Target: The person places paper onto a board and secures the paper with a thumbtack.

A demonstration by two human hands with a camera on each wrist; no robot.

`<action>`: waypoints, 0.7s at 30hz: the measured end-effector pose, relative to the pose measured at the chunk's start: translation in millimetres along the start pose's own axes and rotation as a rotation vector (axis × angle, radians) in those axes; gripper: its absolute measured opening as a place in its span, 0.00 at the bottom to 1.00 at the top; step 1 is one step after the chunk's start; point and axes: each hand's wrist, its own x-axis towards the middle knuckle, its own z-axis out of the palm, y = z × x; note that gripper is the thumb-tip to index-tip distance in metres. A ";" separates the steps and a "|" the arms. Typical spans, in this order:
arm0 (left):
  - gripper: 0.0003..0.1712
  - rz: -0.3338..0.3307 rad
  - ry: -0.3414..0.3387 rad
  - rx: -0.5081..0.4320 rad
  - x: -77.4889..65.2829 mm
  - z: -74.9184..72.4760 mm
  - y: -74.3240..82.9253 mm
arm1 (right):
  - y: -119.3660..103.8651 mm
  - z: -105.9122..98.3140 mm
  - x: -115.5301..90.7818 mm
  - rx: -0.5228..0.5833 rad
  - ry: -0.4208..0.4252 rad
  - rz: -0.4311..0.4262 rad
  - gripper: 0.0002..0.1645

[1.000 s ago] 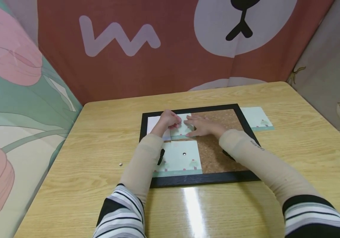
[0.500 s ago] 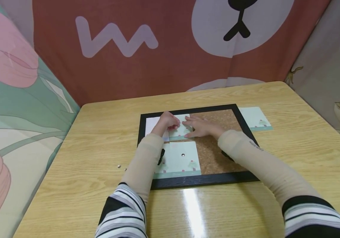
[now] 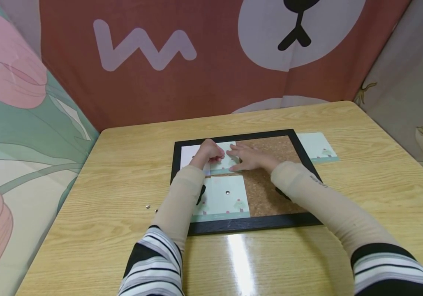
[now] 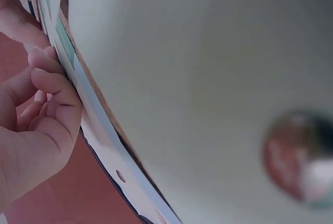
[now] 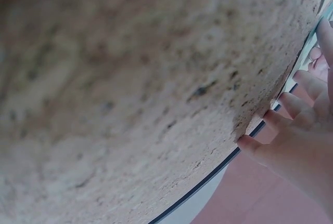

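Head view: bright, even, mostly sharp. White glare on table (image 3: 241, 259), nearer wearer than left hand (image 3: 209, 152) and right hand (image 3: 248, 157). Left wrist dimmer; stud (image 4: 296, 156) right of hand badly blurred. Right wrist: cork (image 5: 119, 78) left of hand soft.

"What's the person got on?"
"Striped sleeves (image 3: 156, 265), white and grey with thin black lines and broad black blocks."
"And further down?"
"Snug beige forearm covers (image 3: 176, 203), lightly creased, reaching the wrists. The right one has a small dark marking (image 3: 318, 181), unreadable from here. A black piece (image 3: 201, 194) shows beside each cover. Left hand (image 3: 209, 151) and right hand (image 3: 250, 157) are bare."
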 end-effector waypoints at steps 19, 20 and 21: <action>0.03 -0.015 0.047 0.118 6.7 4.2 2.6 | 1.3 -0.2 -0.6 0.006 0.003 -0.011 0.40; 0.04 -0.016 0.047 0.130 7.1 4.3 2.4 | 1.4 0.1 -0.4 0.006 0.003 -0.013 0.40; 0.05 -0.015 0.046 0.143 7.4 4.3 2.2 | 1.6 0.5 -0.1 0.005 0.003 -0.015 0.40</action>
